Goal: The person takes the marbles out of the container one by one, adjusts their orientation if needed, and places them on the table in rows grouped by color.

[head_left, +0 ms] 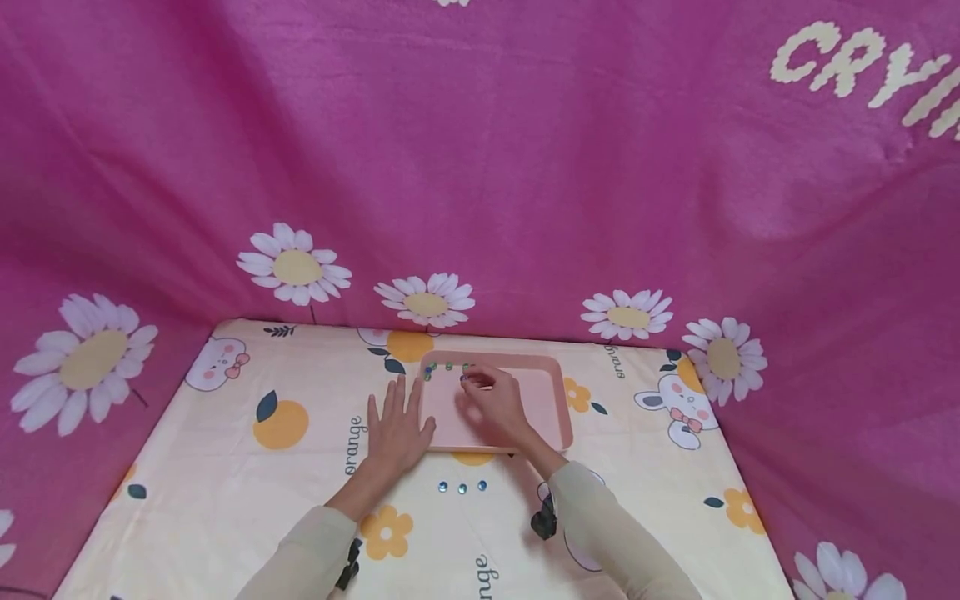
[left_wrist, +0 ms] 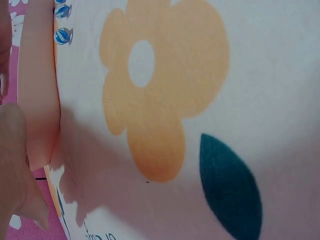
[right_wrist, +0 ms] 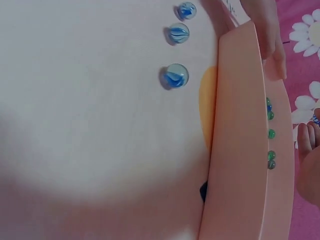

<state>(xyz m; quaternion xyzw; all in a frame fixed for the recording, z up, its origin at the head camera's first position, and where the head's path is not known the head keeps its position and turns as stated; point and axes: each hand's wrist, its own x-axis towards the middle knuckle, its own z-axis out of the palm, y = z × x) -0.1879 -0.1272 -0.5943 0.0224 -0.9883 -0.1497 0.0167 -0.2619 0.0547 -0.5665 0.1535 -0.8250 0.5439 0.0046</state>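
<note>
My right hand (head_left: 498,404) is over a shallow pink tray (head_left: 561,408) and pinches a blue marble (right_wrist: 316,119) between thumb and fingertips. Several green marbles (right_wrist: 271,134), with a blue one among them, lie along the tray's far side, mostly toward its far left corner. Fingers straight and spread, my left hand (head_left: 397,429) rests at the tray's left edge, its thumb by the near left corner. In front of the tray, three clear marbles with blue swirls (right_wrist: 175,76) lie in a row on the cloth.
A cream tablecloth (head_left: 300,492) printed with oranges, flowers and rabbits covers the table. Pink curtains (head_left: 480,167) with daisies rise behind it and at both sides. The tray's near wall (right_wrist: 240,125) stands between the three clear marbles and those inside.
</note>
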